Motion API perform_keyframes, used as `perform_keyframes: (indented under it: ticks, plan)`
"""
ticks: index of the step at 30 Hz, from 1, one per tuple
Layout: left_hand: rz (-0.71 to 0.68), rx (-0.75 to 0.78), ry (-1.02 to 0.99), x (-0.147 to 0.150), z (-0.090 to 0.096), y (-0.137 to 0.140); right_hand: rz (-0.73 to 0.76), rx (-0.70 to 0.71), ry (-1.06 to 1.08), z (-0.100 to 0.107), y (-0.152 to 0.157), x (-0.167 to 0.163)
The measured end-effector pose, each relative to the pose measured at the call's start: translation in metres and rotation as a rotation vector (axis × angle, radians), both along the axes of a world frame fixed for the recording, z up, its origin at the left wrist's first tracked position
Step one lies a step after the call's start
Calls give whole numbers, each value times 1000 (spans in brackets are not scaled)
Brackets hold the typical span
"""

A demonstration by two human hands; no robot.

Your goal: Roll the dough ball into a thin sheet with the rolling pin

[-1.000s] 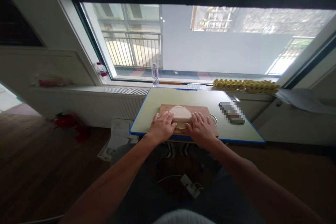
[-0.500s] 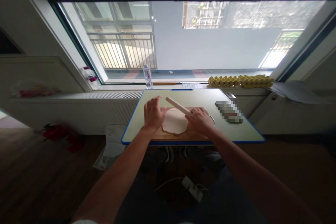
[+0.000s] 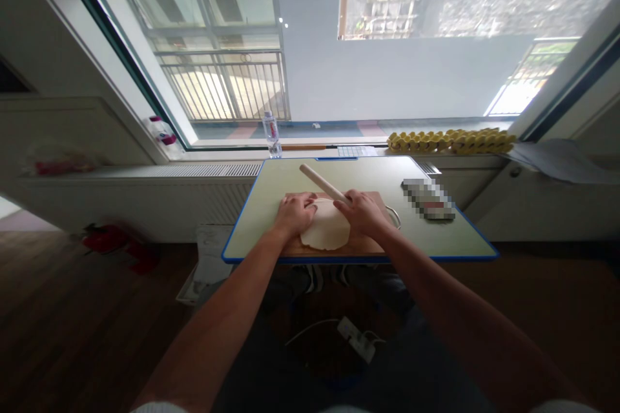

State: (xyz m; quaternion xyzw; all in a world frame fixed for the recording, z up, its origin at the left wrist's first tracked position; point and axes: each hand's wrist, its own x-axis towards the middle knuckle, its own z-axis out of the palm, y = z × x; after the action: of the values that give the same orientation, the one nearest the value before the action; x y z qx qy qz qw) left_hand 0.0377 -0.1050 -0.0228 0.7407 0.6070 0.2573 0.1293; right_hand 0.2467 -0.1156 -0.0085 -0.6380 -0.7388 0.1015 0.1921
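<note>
A flat, roughly round sheet of dough (image 3: pixel 325 232) lies on a wooden board (image 3: pixel 375 248). My right hand (image 3: pixel 361 211) is wrapped round one end of a pale rolling pin (image 3: pixel 320 180). The pin slants up and to the left, its free end beyond the dough's far edge. At the dough's upper left edge, my left hand (image 3: pixel 295 211) has its fingers curled and thumb drawn in, pinching the rim. Part of that edge is hidden under the fingers. A metal ring handle (image 3: pixel 394 216) shows at the board's right side, beside my right hand.
The board rests on a small blue-edged table (image 3: pixel 252 206). A blurred-out flat object (image 3: pixel 429 200) lies on its right. A water bottle (image 3: pixel 272 135) and a yellow egg-tray-like strip (image 3: pixel 450 141) stand along the windowsill. A power strip (image 3: pixel 356 339) is on the floor below.
My left hand has come down from above the board onto the dough's left edge, and its fingers have closed. My right hand still holds the rolling pin. The view has tilted down slightly.
</note>
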Motion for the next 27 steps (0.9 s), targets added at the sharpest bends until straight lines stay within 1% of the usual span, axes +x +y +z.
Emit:
perform_keyframes:
  ticks: [5, 7, 8, 9, 12, 13, 14, 16, 18, 20, 22, 24, 27]
  plan:
    - [-62, 29, -66, -4, 1, -16, 34, 21, -18, 5, -16, 4]
    - [-58, 50, -88, -9, 3, -21, 50, 65, -55, 4, -19, 8]
    - [-19, 78, -111, -13, 5, -23, 60, 95, -73, 3, -20, 9]
    - [47, 126, -139, -18, 7, -24, 71, 121, -90, 3, -21, 11]
    - [292, 344, -178, -29, 17, -26, 133, 141, -123, 2, -20, 12]
    - [329, 395, -157, -30, 20, -25, 170, 136, -126, 2, -19, 11]
    - [328, 409, -121, -30, 22, -24, 212, 128, -130, 2, -17, 9]
    - [253, 333, -15, -26, 21, -21, 298, 101, -152, 1, -12, 3]
    - [164, 198, 113, -20, 16, -17, 332, 78, -199, -1, -5, -4]
    - [115, 96, 220, -14, 9, -12, 308, 73, -259, -4, 3, -10]
    - [100, 46, 282, -11, 4, -4, 265, 81, -309, -7, 12, -16]
    - [95, 13, 308, -12, 2, 6, 229, 84, -336, -10, 20, -21]
    - [86, -65, 327, -15, 5, 25, 204, 88, -352, -12, 35, -25]
